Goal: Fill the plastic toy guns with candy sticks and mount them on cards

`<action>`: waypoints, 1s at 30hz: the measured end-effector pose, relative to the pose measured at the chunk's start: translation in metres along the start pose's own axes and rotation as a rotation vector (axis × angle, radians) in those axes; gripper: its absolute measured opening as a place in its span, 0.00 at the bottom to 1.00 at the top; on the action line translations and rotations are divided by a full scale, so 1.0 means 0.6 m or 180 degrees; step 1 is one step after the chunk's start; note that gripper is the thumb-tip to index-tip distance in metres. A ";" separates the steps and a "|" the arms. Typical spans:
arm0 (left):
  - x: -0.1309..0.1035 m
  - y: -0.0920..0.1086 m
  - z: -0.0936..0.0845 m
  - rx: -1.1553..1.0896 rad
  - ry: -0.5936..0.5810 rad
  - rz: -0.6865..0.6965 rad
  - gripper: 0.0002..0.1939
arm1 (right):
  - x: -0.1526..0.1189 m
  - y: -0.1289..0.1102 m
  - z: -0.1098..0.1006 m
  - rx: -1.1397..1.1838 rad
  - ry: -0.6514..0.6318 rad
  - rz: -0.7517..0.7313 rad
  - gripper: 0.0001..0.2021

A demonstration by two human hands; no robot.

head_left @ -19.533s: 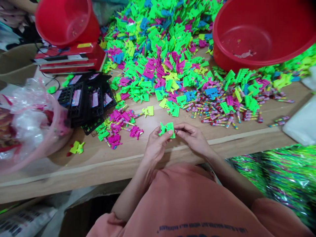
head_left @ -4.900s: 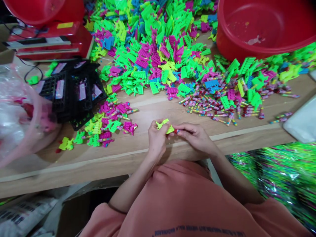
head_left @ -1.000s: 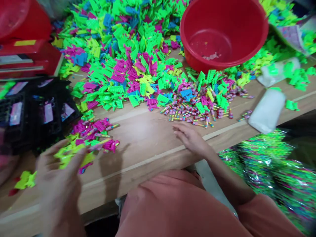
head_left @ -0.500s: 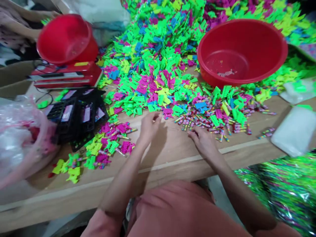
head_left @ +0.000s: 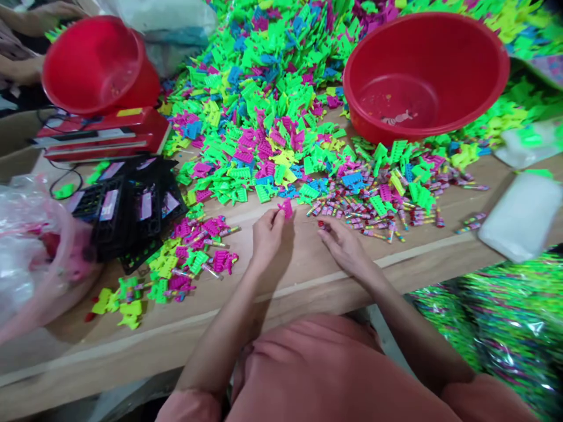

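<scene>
Between the thumb and fingers of my left hand (head_left: 266, 235) is a magenta plastic toy piece (head_left: 287, 208), raised just off the table. My right hand (head_left: 345, 247) is closed in a pinch on a small tube (head_left: 322, 225), of which mainly a red end shows. Beside that hand lies a pile of small pink-labelled tubes (head_left: 341, 206). Beyond both hands spreads a big heap of green, magenta, yellow and blue plastic pieces (head_left: 264, 111). To the left of my left hand, a smaller group of pieces (head_left: 193, 249) lies with tubes among them.
A large red basin (head_left: 461, 99) stands behind the tubes. At the left are another red basin (head_left: 101, 64) on a red machine (head_left: 132, 132), black trays (head_left: 141, 199) and a plastic bag (head_left: 39, 246). A white tub (head_left: 523, 217) sits right. A co-worker's arm (head_left: 21, 67) shows top left.
My left hand has picked up the magenta piece from the edge of the heap. My right hand has drawn left, away from the pile, with a tube in its fingers.
</scene>
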State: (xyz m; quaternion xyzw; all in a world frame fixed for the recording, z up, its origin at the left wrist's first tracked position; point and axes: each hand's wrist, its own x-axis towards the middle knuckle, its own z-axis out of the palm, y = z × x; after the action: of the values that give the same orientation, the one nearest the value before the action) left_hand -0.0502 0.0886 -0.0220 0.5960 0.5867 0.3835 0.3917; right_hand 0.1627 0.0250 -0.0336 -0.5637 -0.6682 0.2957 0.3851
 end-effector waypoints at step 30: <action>-0.119 0.079 -0.006 -0.3119 -0.0073 -0.1627 0.17 | -0.033 -0.027 0.041 0.2454 -0.0658 0.0688 0.18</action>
State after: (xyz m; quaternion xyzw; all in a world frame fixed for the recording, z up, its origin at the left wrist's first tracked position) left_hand -0.0356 0.0172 0.0232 0.1867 0.4614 0.4978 0.7103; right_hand 0.1350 0.0035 -0.0369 -0.4125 -0.4806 0.6181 0.4656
